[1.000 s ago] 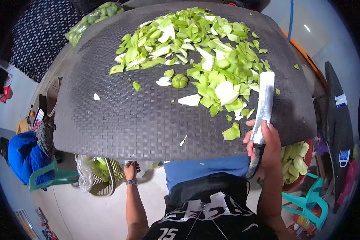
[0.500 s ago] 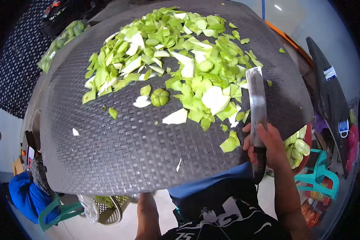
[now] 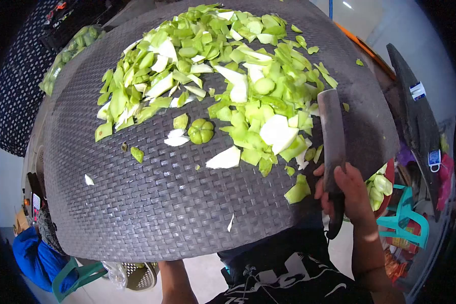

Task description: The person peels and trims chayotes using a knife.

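My right hand (image 3: pixel 347 190) is closed round the black handle of a broad-bladed knife (image 3: pixel 331 131), whose blade points away over the right part of the table (image 3: pixel 152 213). Beside the blade lies a large pile of green and white peel pieces (image 3: pixel 273 91), which spreads to the far left. One round, ribbed green piece (image 3: pixel 201 131) sits near the middle, with white scraps next to it. Only my left forearm shows at the table's front edge; the hand is hidden under the tabletop.
A red basin with pale green vegetables (image 3: pixel 378 188) and a teal stool (image 3: pixel 404 218) stand at the right. At lower left are a perforated basket (image 3: pixel 141 277), a green chair (image 3: pixel 76 277) and blue cloth (image 3: pixel 40 258). A bag of green vegetables (image 3: pixel 68 58) lies at the far left.
The view has shifted, so the table fills more of it. My left hand has gone out of sight beneath the table edge. The knife stays in my right hand, its blade now turned darker side up.
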{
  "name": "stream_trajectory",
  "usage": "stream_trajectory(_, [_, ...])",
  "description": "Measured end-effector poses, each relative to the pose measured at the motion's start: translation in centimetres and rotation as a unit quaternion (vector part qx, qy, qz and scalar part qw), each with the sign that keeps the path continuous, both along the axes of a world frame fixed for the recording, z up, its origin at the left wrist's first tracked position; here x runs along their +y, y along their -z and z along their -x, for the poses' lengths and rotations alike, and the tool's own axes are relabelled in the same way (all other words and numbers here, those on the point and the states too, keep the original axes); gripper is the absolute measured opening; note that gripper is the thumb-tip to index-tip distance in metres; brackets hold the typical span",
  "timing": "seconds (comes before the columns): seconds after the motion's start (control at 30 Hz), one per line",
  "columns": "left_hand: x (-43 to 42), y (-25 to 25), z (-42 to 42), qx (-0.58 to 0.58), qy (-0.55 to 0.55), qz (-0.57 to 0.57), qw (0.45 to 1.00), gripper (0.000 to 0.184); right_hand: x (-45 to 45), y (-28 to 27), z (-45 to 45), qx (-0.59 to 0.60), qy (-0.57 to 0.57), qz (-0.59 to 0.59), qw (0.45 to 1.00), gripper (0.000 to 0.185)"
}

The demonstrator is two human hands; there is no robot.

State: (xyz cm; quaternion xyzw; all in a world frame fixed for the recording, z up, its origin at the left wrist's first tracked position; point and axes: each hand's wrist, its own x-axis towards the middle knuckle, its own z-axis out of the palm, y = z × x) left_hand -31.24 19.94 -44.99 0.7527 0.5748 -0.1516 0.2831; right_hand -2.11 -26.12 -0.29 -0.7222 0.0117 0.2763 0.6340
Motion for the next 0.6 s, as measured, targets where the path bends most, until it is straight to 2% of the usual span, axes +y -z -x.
stream_trajectory(0.6, [1.1,0.3,-1.2,0.002,0.0,0.019,1.0,0.027,0.4,-0.5,0.0,0.006,0.011,0.026,1.0,0.041])
